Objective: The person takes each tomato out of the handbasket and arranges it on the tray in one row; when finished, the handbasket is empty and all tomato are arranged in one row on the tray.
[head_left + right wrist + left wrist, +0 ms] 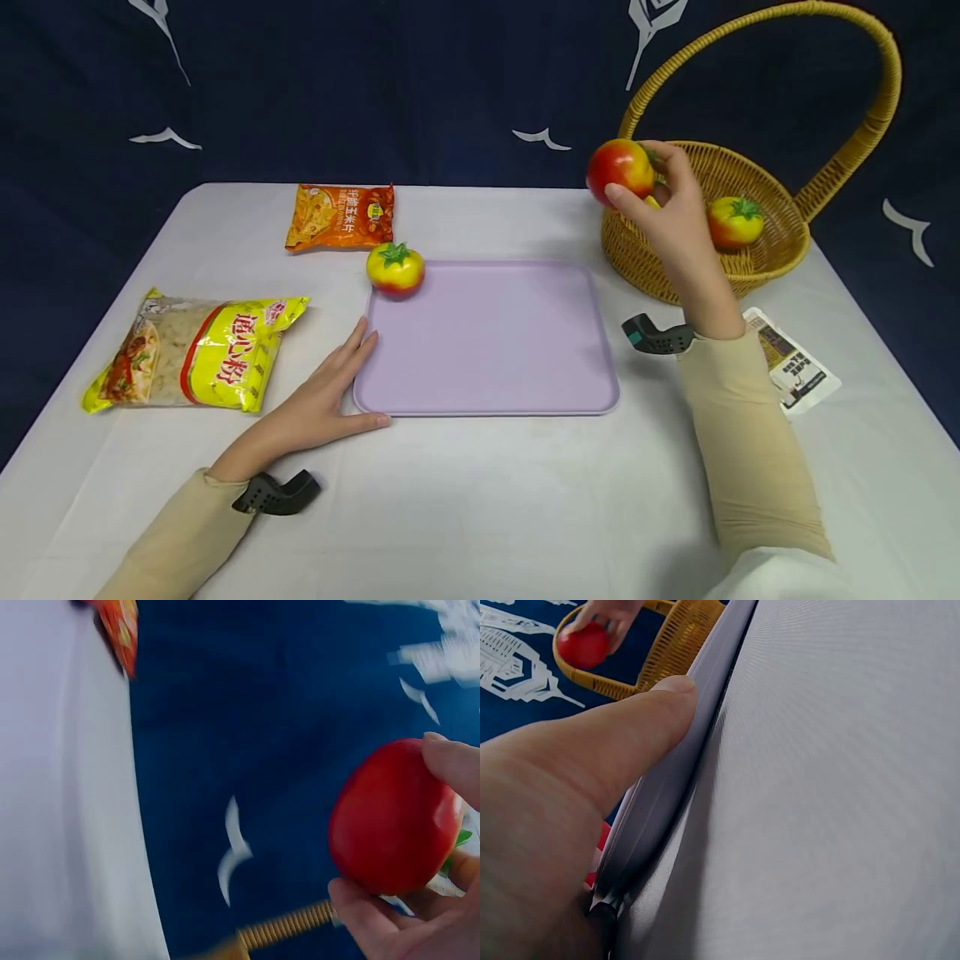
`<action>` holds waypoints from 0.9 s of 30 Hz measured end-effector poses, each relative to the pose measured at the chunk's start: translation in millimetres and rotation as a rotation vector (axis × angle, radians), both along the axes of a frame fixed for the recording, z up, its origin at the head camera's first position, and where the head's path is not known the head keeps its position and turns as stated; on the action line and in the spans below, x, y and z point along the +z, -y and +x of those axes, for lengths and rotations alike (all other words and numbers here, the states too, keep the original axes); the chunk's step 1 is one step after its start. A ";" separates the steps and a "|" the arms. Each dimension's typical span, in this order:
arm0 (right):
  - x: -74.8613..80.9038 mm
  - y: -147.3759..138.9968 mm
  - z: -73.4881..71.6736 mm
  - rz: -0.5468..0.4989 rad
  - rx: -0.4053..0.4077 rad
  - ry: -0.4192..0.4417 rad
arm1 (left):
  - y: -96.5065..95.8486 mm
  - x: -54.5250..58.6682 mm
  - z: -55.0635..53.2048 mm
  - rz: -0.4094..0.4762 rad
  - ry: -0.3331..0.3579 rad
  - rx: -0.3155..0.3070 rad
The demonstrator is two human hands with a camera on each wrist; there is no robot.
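A red and yellow tomato (619, 170) is held up by my right hand (678, 218) over the left rim of the wicker basket (637, 262). In the right wrist view, fingers and thumb grip this tomato (394, 817) around its sides. Another tomato (736, 222) with a green leafy top lies inside the basket, and a bit of yellow shows behind the right hand. My left hand (318, 404) rests at the left edge of the lilac tray (491, 337), fingers straight and thumb along its near corner. One more tomato (395, 270) sits at the tray's far left corner.
A yellow noodle bag (198, 354) lies left of the tray, and an orange snack packet (341, 217) behind it. Right of the right forearm is a flat white packet (795, 367), partly covered. The basket's tall handle (888, 83) arches above it. A dark curtain (375, 92) hangs behind.
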State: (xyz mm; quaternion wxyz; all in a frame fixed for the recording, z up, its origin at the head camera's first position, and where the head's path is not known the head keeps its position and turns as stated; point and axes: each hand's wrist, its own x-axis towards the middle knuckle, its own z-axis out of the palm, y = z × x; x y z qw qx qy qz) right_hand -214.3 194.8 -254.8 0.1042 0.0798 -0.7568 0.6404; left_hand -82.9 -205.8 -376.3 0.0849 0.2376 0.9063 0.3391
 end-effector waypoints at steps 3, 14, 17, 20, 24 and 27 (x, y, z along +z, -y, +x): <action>-8.3 28.2 0.5 0.062 0.092 -0.059 | -0.1 1.0 0.1 -0.003 0.006 0.001; -64.0 99.5 -6.2 0.383 0.397 -0.026 | -1.0 1.9 0.3 -0.006 0.015 0.001; -72.6 110.5 -7.7 0.432 0.438 -0.018 | -0.9 2.1 0.5 -0.011 0.015 0.003; -80.1 116.3 -8.8 0.474 0.457 -0.034 | -1.1 2.4 0.2 -0.011 0.012 0.001; -86.5 119.1 -10.2 0.532 0.446 -0.083 | -1.2 3.0 0.1 -0.010 0.011 -0.003; -88.2 121.2 -10.3 0.542 0.436 -0.111 | -0.9 2.7 0.1 -0.011 0.012 -0.001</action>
